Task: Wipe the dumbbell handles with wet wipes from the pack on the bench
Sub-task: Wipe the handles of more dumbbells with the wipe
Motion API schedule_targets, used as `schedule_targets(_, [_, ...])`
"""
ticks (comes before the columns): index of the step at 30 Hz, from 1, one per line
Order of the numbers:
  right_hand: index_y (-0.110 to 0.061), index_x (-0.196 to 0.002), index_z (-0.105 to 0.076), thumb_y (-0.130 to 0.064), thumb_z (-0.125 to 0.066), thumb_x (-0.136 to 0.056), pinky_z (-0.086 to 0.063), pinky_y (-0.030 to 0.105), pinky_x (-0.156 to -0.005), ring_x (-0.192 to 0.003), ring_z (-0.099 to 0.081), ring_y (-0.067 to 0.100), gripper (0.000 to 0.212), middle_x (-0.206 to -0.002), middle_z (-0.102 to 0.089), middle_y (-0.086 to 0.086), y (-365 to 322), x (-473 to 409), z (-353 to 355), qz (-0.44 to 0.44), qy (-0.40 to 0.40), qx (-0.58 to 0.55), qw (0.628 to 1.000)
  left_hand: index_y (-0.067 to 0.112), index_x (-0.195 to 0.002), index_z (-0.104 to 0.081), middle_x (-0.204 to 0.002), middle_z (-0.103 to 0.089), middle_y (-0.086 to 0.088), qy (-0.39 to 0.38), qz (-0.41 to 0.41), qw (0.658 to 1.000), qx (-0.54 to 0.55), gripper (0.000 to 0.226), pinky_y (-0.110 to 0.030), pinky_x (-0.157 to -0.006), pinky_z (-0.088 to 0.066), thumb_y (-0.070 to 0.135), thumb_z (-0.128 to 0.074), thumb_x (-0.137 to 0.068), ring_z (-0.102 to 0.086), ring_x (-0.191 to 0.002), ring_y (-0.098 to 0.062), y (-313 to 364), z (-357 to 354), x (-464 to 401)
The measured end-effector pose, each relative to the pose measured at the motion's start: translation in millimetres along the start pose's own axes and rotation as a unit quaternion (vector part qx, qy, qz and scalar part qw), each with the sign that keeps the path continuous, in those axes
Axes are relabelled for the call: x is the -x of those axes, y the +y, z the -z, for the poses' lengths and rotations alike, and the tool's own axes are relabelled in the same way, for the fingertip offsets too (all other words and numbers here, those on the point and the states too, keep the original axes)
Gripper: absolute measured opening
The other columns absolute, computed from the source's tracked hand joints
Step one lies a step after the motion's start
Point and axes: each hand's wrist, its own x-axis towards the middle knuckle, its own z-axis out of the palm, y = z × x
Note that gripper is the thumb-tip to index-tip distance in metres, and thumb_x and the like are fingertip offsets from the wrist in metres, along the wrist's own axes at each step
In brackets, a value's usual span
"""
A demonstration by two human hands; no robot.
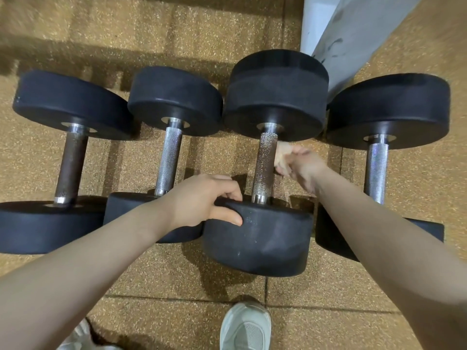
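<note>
Where four black dumbbells lie side by side, the floor (pixel 156 281) is speckled tan rubber tiling with dark seams, lit unevenly and crossed by shadow at its far edge. A grey-white post or panel (pixel 336 34) rises from the far right of the floor, behind the third dumbbell (pixel 265 162). The left hand (pixel 202 200) grips the rim of that dumbbell's near weight head (pixel 260 243), fingers curled over its top edge and thumb on its side. The right hand (pixel 300 165), blurred, sits just beside the knurled handle (pixel 264 168), pinching a pale crumpled wet wipe (pixel 282 157) against it. Two light shoes (pixel 245 327) stand at the floor's near edge.
</note>
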Motion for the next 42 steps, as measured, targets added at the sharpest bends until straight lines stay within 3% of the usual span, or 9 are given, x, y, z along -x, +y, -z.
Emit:
schedule_targets(6, [-0.001, -0.118, -0.055, 0.000, -0.024, -0.099, -0.056, 0.027, -0.084, -0.095, -0.069, 0.021, 0.036, -0.101, -0.071, 0.013, -9, -5, -23, 0.014, -0.134, -0.183, 0.974, 0.017, -0.096, -0.064, -0.087, -0.052, 0.020, -0.010, 0.010, 1.000, 0.013, 0.034, -0.021, -0.083, -0.040, 0.039, -0.073, -0.072, -0.052, -0.089, -0.006, -2, 0, -2])
schedule_targets(11, [0.005, -0.119, -0.056, 0.005, -0.036, -0.095, -0.055, 0.022, -0.082, -0.097, -0.068, 0.017, 0.031, -0.109, -0.069, 0.010, 20, 8, -16, -0.019, -0.208, -0.115, 0.971, 0.015, -0.098, -0.064, -0.089, -0.052, 0.019, 0.006, -0.002, 1.000, 0.011, 0.035, -0.021, -0.083, -0.040, 0.039, -0.072, -0.073, -0.053, -0.089, -0.007, -3, -2, 0])
schedule_targets(16, [0.018, -0.103, -0.055, 0.009, -0.048, -0.082, -0.043, 0.025, -0.058, -0.077, -0.052, 0.026, 0.023, -0.089, -0.058, 0.025, 27, 13, -3, -0.086, -0.151, 0.133, 0.976, 0.013, -0.100, -0.065, -0.089, -0.052, 0.019, 0.015, -0.010, 1.000, 0.014, 0.036, -0.023, -0.086, -0.041, 0.037, -0.073, -0.074, -0.053, -0.091, -0.008, -4, -3, 1])
schedule_targets(21, [-0.002, -0.085, -0.058, 0.015, -0.036, -0.091, -0.048, 0.026, -0.072, -0.071, -0.051, 0.016, 0.028, -0.090, -0.061, 0.013, -26, 2, -8, -0.002, 0.041, -0.067, 0.997, 0.013, -0.099, -0.065, -0.089, -0.052, 0.019, 0.014, -0.004, 1.000, 0.017, 0.037, -0.028, -0.088, -0.043, 0.039, -0.073, -0.073, -0.053, -0.092, -0.007, -5, -5, 1])
schedule_targets(24, [0.002, -0.106, -0.063, 0.008, -0.036, -0.093, -0.046, 0.026, -0.073, -0.077, -0.053, 0.018, 0.031, -0.097, -0.065, 0.017, -31, -1, -18, 0.012, 0.046, -0.006, 0.999, 0.013, -0.098, -0.065, -0.090, -0.054, 0.016, 0.014, -0.004, 1.000, 0.020, 0.037, -0.030, -0.089, -0.044, 0.038, -0.073, -0.073, -0.054, -0.092, -0.010, -4, -5, 1])
schedule_targets(29, [-0.011, -0.082, -0.065, 0.001, -0.042, -0.094, -0.045, 0.019, -0.065, -0.070, -0.052, 0.013, 0.029, -0.076, -0.062, 0.005, 0, 36, -11, 0.019, -0.059, 0.198, 0.978, 0.012, -0.097, -0.065, -0.089, -0.054, 0.015, 0.022, -0.011, 1.000, 0.015, 0.035, -0.030, -0.088, -0.044, 0.036, -0.074, -0.073, -0.054, -0.090, -0.009, -5, -5, 1])
schedule_targets(34, [-0.009, -0.097, -0.072, 0.000, -0.055, -0.089, -0.046, 0.030, -0.085, -0.084, -0.060, 0.017, 0.021, -0.092, -0.068, 0.005, 10, 62, -1, 0.021, -0.120, 0.369, 0.921, 0.013, -0.096, -0.065, -0.089, -0.054, 0.017, 0.023, -0.008, 0.999, 0.021, 0.034, -0.024, -0.085, -0.041, 0.036, -0.074, -0.073, -0.050, -0.085, -0.001, -6, -6, 1])
schedule_targets(38, [-0.008, -0.070, -0.063, 0.006, -0.052, -0.087, -0.050, 0.023, -0.056, -0.052, -0.053, 0.015, 0.025, -0.068, -0.061, 0.012, -20, 52, -7, 0.058, 0.042, 0.207, 0.976, 0.014, -0.095, -0.065, -0.085, -0.051, 0.019, 0.017, -0.007, 1.000, 0.013, 0.033, -0.023, -0.082, -0.040, 0.037, -0.074, -0.073, -0.048, -0.081, 0.006, -6, -6, 0])
schedule_targets(42, [-0.007, -0.084, -0.058, -0.010, -0.055, -0.090, -0.046, 0.019, -0.063, -0.061, -0.056, 0.012, 0.008, -0.066, -0.058, 0.000, -36, 36, -18, 0.185, 0.185, 0.185, 0.947, 0.012, -0.096, -0.065, -0.089, -0.054, 0.012, 0.026, -0.016, 0.999, 0.008, 0.035, -0.022, -0.083, -0.041, 0.037, -0.073, -0.074, -0.050, -0.085, -0.005, -5, -5, 1])
